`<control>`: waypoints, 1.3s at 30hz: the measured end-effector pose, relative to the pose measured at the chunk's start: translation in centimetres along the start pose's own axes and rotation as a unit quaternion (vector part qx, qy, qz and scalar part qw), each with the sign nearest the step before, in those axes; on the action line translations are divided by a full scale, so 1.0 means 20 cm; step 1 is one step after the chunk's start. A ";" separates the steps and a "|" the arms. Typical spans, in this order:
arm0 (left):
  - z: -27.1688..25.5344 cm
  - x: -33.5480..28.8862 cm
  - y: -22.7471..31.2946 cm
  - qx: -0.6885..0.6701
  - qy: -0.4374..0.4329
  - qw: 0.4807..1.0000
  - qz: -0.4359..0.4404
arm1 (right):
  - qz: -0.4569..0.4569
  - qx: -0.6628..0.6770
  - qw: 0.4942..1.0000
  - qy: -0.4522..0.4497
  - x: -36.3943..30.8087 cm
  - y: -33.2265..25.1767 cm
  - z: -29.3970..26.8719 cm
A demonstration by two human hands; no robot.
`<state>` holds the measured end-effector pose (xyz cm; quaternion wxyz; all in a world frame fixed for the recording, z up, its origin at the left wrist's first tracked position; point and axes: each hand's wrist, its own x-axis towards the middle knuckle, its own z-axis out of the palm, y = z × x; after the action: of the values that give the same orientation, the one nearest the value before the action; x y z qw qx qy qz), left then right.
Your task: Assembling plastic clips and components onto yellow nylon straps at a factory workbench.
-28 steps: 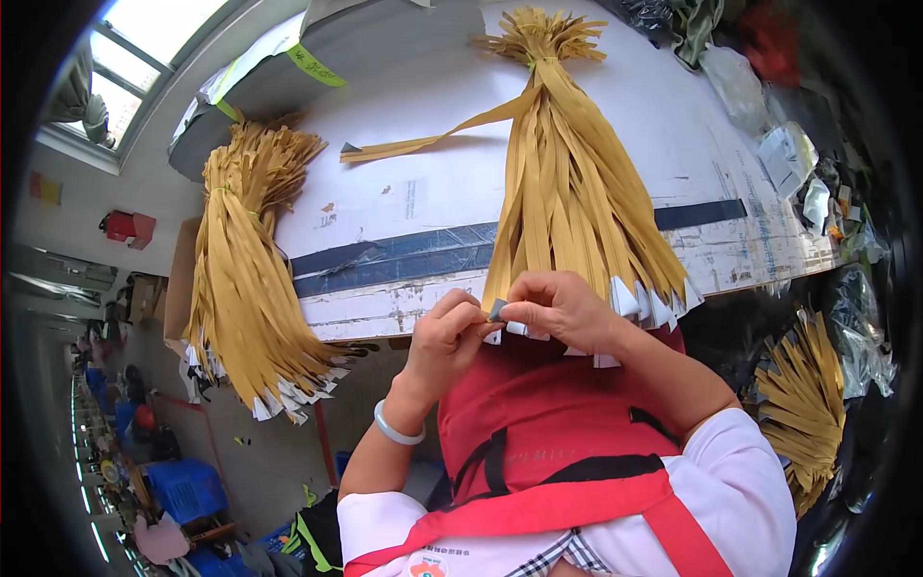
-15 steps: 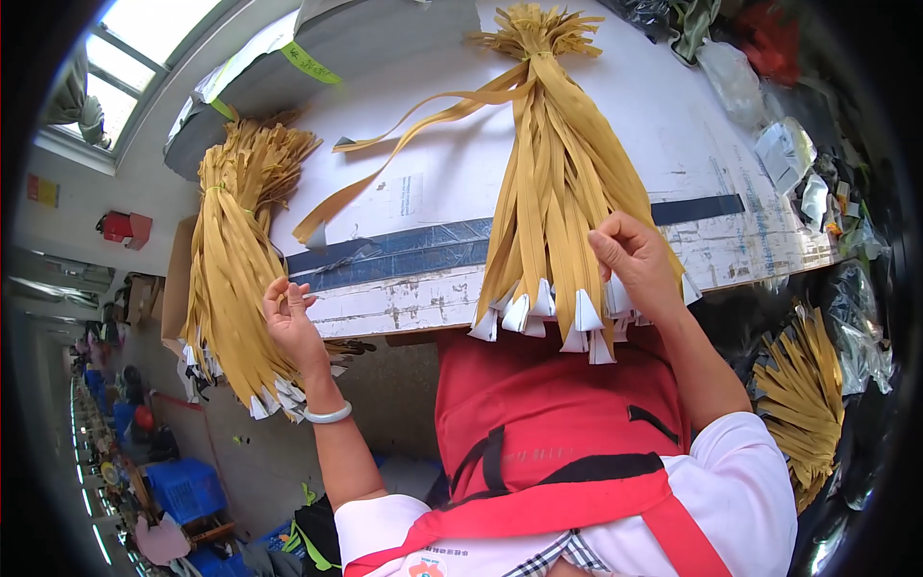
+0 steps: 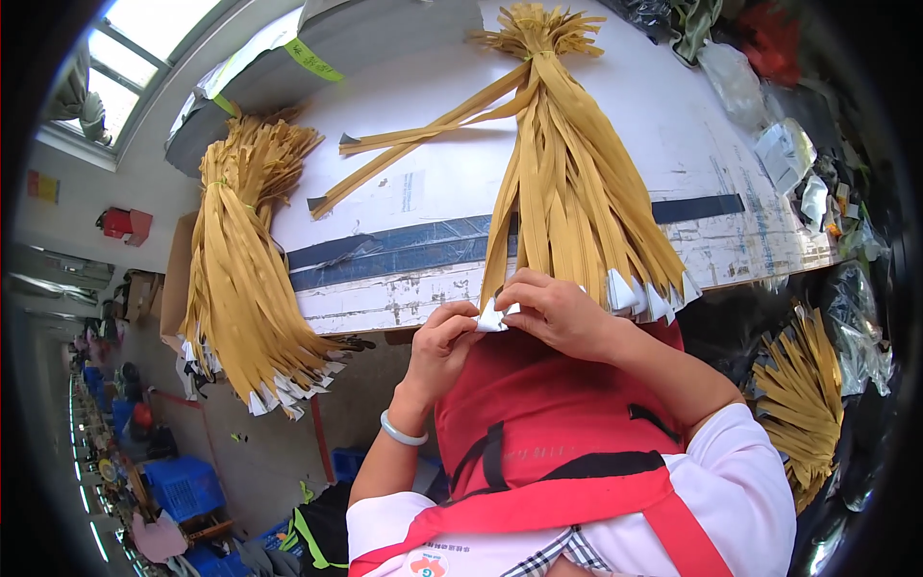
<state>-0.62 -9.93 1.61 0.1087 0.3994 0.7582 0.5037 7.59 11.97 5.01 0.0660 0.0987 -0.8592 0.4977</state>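
A tied bundle of long mustard-yellow fabric strips point(image 3: 567, 183), zipper-like with white tabs at the near ends, fans over the table's front edge. Both my hands are at its left near corner. My left hand point(image 3: 440, 351) pinches the left side of one strip's white tab point(image 3: 491, 318). My right hand point(image 3: 562, 313) grips the same tab from the right with thumb and fingertips, and its back hides some neighbouring tabs. Two loose strips point(image 3: 413, 142) with dark grey ends stretch leftward from the bundle's tie.
A second tied strip bundle point(image 3: 231, 260) hangs over the table's left end. More strips point(image 3: 803, 404) sit low at the right. Plastic bags point(image 3: 735, 82) and wrappers crowd the right edge. A grey sheet-like stack point(image 3: 385, 43) lies at the back. Blue crates point(image 3: 187, 486) stand on the floor.
My left hand has moved right, from beside the left bundle to the white tab. My right hand has come down and left to that tab. The two loose strips now lie straighter.
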 end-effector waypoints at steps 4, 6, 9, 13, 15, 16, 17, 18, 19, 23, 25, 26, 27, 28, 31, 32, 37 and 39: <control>-0.06 0.07 0.05 -0.096 -0.052 0.994 0.001 | 0.011 0.062 0.997 -0.050 0.07 -0.03 -0.01; -0.05 0.09 0.07 -0.192 -0.044 0.980 -0.020 | 0.042 0.115 0.990 -0.063 0.09 -0.03 -0.03; -0.04 0.13 0.10 -0.316 -0.041 0.947 -0.051 | 0.011 0.062 0.995 -0.079 0.08 0.00 -0.03; -0.02 0.20 0.12 -0.313 -0.014 0.944 -0.105 | 0.062 0.145 0.984 -0.077 0.06 0.00 -0.03; -0.02 0.22 0.14 -0.319 -0.021 0.942 -0.106 | 0.135 0.213 0.966 -0.065 0.07 0.00 -0.06; -0.02 0.23 0.14 -0.325 -0.029 0.939 -0.108 | 0.146 0.281 0.948 -0.044 0.07 0.01 -0.07; -0.02 0.23 0.13 -0.325 -0.031 0.939 -0.109 | 0.157 0.349 0.924 -0.022 0.07 0.02 -0.07; -0.02 0.23 0.13 -0.345 -0.046 0.932 -0.107 | 0.144 0.367 0.919 -0.024 0.07 0.02 -0.07; -0.02 0.23 0.12 -0.364 -0.060 0.923 -0.106 | 0.144 0.368 0.918 -0.021 0.07 0.03 -0.06; -0.02 0.23 0.03 -0.302 -0.102 0.946 -0.064 | 0.131 0.343 0.927 -0.075 0.08 0.04 -0.09; -0.02 0.24 0.02 -0.355 -0.088 0.928 -0.067 | 0.126 0.308 0.938 -0.098 0.10 0.04 -0.13; -0.02 0.25 0.03 -0.355 -0.092 0.928 -0.066 | 0.107 0.264 0.953 -0.104 0.11 0.04 -0.15; -0.02 0.25 0.04 -0.379 -0.092 0.916 -0.100 | 0.088 0.218 0.966 -0.111 0.11 0.04 -0.16; -0.02 0.25 0.05 -0.401 -0.092 0.901 -0.133 | 0.089 0.217 0.966 -0.108 0.11 0.03 -0.17; -0.04 0.27 0.09 -0.427 -0.116 0.881 -0.166 | 0.113 0.229 0.959 -0.126 0.12 0.02 -0.20; -0.04 0.26 0.08 -0.427 -0.116 0.882 -0.166 | 0.110 0.236 0.958 -0.122 0.11 0.02 -0.20; -0.02 0.23 0.13 -0.352 -0.053 0.923 -0.150 | 0.072 0.209 0.973 -0.072 0.09 -0.01 -0.17; 0.04 0.20 0.10 -0.249 0.010 0.965 -0.079 | 0.033 0.062 0.997 0.031 0.07 -0.01 -0.09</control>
<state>-1.86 -6.19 4.02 0.2364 0.2932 0.6393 0.6704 6.21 13.26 6.37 0.0702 0.0588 -0.8272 0.5544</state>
